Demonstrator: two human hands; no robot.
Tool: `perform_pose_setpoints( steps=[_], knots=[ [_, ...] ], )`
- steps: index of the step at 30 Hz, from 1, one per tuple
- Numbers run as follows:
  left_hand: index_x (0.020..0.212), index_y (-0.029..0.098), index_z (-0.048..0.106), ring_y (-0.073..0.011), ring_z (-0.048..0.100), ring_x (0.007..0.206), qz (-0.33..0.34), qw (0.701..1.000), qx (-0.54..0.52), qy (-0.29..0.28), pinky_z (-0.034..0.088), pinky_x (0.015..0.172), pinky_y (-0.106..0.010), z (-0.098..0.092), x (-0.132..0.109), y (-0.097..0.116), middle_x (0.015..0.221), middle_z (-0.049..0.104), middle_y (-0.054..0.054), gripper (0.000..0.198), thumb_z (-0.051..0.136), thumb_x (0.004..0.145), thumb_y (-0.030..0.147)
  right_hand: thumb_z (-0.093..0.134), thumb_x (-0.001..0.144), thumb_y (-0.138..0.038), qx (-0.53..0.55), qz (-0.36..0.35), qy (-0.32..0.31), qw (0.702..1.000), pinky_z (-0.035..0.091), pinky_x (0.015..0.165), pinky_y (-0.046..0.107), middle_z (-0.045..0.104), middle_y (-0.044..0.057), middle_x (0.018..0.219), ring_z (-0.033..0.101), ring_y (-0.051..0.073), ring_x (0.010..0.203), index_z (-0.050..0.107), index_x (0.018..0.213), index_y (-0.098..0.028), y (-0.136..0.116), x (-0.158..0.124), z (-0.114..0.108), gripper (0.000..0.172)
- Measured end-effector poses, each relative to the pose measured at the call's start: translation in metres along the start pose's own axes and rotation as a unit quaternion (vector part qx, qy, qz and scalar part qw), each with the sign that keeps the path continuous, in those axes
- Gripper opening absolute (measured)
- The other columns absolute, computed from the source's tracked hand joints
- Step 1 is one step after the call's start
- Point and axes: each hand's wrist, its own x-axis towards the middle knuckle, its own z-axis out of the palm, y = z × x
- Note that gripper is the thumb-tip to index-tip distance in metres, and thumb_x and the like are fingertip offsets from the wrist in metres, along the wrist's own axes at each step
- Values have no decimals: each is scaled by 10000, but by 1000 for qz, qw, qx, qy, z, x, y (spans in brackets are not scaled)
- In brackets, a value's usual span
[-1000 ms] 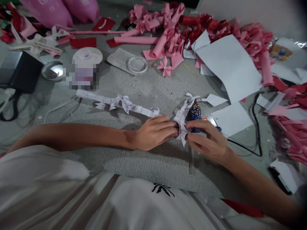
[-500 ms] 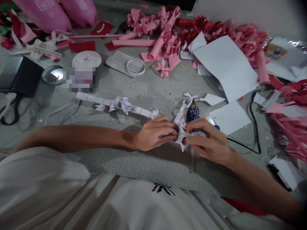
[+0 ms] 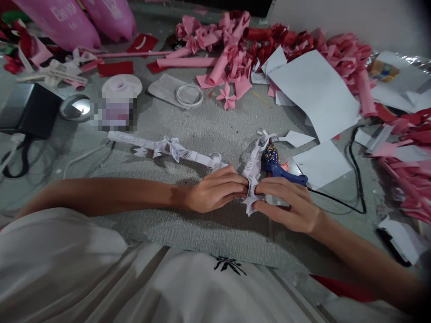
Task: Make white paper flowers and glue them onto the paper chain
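Note:
A long white paper stem [image 3: 198,157] with folded paper petals runs from the left and passes under my left hand [image 3: 217,189], whose fingers are closed round its right end. A white paper piece with folded points [image 3: 252,172] stands at the fingertips of both hands. My right hand [image 3: 288,202] pinches the lower part of this piece between thumb and fingers. Just beyond my right hand lies a blue glue gun [image 3: 286,174] with gold flecks, its black cable leading right. My left fingertips are partly hidden behind the white paper.
White sheets [image 3: 316,94] lie at the right, beside heaps of pink and red paper [image 3: 235,58]. A clear tape ring [image 3: 189,95] and a pink paper flower [image 3: 226,97] lie beyond the hands. A black box [image 3: 30,110] and pink bottles [image 3: 63,22] are at the left.
My right hand has shifted slightly down and left, and its fingers are straighter. More of the blue glue gun shows. The lower end of the white paper piece has moved a little left.

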Motion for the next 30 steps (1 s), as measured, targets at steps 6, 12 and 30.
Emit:
perform_pose_setpoints(
  steps=[6,12,30],
  knots=[
    [1046,143,668,-179,697,940,-5,1000,-11,6,568,802,-335,3,-3,-1,1022,767,-123,52,652,1005,117,735,913,-79,-15,-16,12,1000,649,771,351,755,105,1062,738,236,995,707,999,-182,1,1,4,137],
    [1064,135,668,-176,692,927,-18,999,-26,9,576,836,-341,0,1,-2,996,768,-130,83,656,991,98,728,914,-59,47,18,43,998,639,801,325,719,85,1058,720,195,973,694,1010,-182,4,5,7,159],
    [1240,164,583,-242,656,1101,-150,974,159,55,540,953,-407,-15,33,2,1164,706,-144,235,575,1049,302,527,982,-17,-289,96,-82,949,615,760,333,701,123,1160,704,244,1021,630,1253,-216,2,23,-33,352]
  ],
)
